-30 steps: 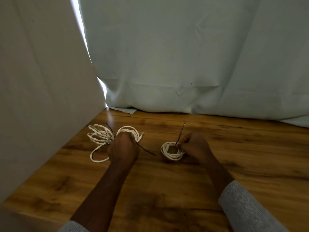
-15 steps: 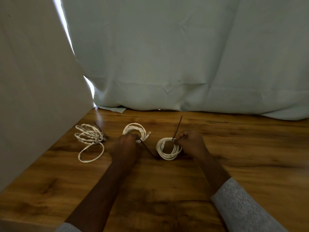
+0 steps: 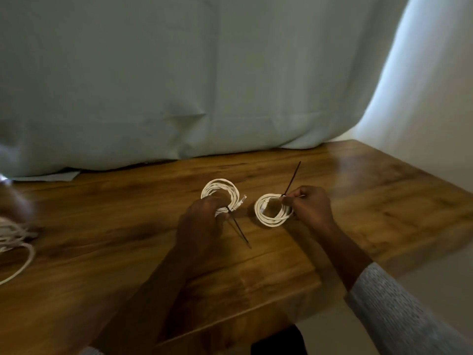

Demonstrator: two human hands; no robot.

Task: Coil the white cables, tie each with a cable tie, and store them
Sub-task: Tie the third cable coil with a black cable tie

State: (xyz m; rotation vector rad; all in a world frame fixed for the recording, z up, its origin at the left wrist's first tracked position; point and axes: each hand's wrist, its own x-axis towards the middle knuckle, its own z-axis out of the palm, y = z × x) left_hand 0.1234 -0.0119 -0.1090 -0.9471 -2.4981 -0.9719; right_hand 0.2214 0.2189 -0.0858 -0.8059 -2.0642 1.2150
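Head view — risk first: the loose black tie tail point(image 3: 240, 231) pointing to 5 o'clock could snag as coils lift. Left hand point(image 3: 202, 221) clamps the round white cable coil point(image 3: 220, 193) on the wooden table point(image 3: 358, 201); right hand point(image 3: 308, 207) pinches the second white coil point(image 3: 272, 210), at 3 o'clock — wrists low.

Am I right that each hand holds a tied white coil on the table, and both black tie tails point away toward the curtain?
Not both. In the head view, the right coil's tie tail points toward the curtain, but the left coil's tie tail points back toward the person. Each hand does hold a coil on the table.
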